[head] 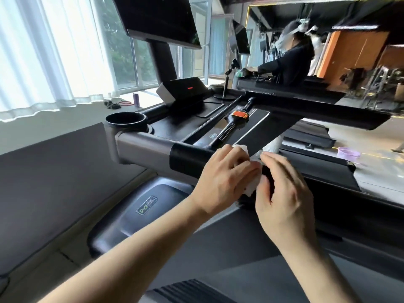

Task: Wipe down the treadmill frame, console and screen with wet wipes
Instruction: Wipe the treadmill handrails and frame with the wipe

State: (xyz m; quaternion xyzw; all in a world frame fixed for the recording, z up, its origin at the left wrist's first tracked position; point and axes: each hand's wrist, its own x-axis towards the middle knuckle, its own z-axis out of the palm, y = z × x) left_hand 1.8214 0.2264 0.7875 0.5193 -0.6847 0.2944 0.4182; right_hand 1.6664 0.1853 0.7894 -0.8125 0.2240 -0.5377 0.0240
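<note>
I stand in a gym: treadmill with screen at twelve o'clock, wall mirror at two o'clock, curtained windows at ten o'clock.

We see the cup holder at the console's left corner, the screen above its far edge, and our hands with the wipe between them at its near edge.
</note>
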